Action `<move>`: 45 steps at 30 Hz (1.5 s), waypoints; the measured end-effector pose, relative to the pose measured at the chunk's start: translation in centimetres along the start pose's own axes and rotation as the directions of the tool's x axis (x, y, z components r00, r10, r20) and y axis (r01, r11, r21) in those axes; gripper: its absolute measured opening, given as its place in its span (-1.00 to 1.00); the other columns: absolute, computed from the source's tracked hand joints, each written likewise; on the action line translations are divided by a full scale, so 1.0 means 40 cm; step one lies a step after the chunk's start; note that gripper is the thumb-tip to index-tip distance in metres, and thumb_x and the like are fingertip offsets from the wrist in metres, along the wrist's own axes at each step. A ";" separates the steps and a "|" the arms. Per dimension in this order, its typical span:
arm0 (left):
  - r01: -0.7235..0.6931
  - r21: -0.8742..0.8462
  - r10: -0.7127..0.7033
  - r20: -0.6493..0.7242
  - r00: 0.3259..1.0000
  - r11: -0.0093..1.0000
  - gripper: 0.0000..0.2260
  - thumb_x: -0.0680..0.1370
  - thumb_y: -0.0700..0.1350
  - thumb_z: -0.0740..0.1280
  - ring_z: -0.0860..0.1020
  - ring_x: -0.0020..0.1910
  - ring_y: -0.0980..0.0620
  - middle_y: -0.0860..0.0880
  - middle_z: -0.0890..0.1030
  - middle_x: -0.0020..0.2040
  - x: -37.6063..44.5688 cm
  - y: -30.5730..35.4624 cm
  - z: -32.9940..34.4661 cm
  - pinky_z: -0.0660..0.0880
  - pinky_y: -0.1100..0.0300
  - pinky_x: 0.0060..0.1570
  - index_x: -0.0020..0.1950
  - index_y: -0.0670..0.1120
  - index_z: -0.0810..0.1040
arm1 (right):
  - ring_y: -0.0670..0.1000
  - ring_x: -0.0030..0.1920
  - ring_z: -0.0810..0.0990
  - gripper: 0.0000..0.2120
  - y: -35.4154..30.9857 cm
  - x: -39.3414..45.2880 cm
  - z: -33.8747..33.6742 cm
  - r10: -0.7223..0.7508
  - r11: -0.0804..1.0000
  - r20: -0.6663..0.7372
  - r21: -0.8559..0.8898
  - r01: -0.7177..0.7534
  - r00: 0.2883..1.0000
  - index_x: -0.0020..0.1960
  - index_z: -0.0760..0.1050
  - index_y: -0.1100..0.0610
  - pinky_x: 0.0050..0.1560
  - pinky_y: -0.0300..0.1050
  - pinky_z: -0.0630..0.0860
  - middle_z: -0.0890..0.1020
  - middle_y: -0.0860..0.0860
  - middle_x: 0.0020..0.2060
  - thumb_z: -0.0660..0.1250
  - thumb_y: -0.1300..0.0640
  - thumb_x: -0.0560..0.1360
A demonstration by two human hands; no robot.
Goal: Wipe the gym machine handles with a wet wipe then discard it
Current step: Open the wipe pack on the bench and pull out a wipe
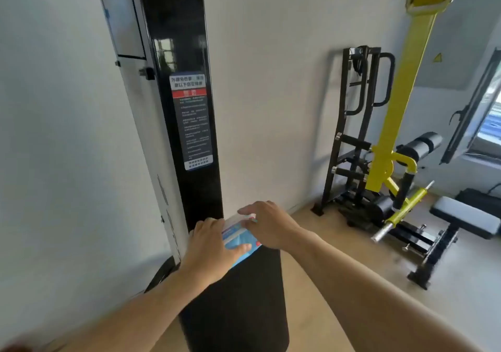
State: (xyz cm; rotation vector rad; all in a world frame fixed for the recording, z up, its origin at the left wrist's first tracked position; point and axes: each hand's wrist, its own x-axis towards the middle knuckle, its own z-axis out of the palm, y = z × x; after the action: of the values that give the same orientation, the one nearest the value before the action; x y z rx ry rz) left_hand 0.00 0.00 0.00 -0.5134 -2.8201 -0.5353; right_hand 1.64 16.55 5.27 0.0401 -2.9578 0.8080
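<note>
Blue-and-white soft wet-wipe pack [240, 239] lies on black machine shroud top [244, 292], long axis 1–7 o'clock. Left hand [214, 246] grasps its near end; right hand [267, 225] pinches the top. Yellow-and-black gym machine [390, 145] stands at 2 o'clock.

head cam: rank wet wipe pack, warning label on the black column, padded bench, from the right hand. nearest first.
From the right hand:
1. Wet wipe pack: under its fingers, also held by the left hand, atop the black pad.
2. Warning label: up and left, on the black column.
3. Padded bench: far right, across the floor by the yellow machine.
</note>
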 end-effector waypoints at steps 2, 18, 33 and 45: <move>0.052 -0.087 -0.056 -0.042 0.998 0.995 -0.31 0.36 0.45 0.36 0.47 0.12 0.11 0.09 0.52 0.18 0.010 -0.001 0.011 0.47 0.26 0.15 0.32 0.05 0.40 | -0.03 0.26 0.45 -0.67 0.000 0.016 0.007 -0.081 0.991 -0.018 -0.109 0.078 0.997 0.42 0.47 -0.08 0.30 -0.02 0.51 0.54 -0.10 0.34 0.20 0.00 0.67; 0.094 -0.289 -0.136 -0.129 0.982 0.953 -0.24 0.22 0.43 0.48 0.56 0.04 0.07 0.09 0.58 0.11 -0.003 -0.016 0.045 0.60 0.19 0.06 0.29 0.09 0.40 | -0.02 0.24 0.38 -0.65 0.013 0.075 0.017 -0.213 0.941 0.256 -0.206 0.269 0.943 0.42 0.42 -0.14 0.35 -0.04 0.42 0.48 -0.08 0.28 0.27 -0.03 0.64; 0.043 -0.369 -0.102 -0.143 0.984 0.929 -0.17 0.21 0.37 0.54 0.58 0.03 0.11 0.10 0.56 0.11 -0.004 -0.028 0.057 0.50 0.35 0.00 0.30 0.06 0.27 | 0.00 0.16 0.49 -0.72 -0.017 0.076 -0.001 -0.216 0.934 0.325 -0.206 0.291 0.921 0.35 0.40 -0.13 0.21 -0.11 0.52 0.54 -0.08 0.22 0.26 0.03 0.65; -0.100 -0.202 0.105 0.015 0.994 0.974 0.13 0.13 0.60 0.31 0.40 0.43 0.03 0.09 0.43 0.45 -0.022 -0.034 0.033 0.16 0.03 0.52 0.58 0.13 0.07 | -0.07 0.02 0.55 -0.73 0.002 -0.002 -0.022 -0.123 0.985 0.191 -0.100 0.144 0.974 0.12 0.56 -0.07 -0.14 -0.39 0.41 0.58 -0.17 0.06 0.52 -0.02 0.46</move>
State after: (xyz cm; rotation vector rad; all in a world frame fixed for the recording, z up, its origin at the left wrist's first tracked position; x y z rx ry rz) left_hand 0.10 -0.93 -1.87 -0.7044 -2.7591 -0.8035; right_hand 1.78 17.09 5.99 0.3209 -3.1250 0.6509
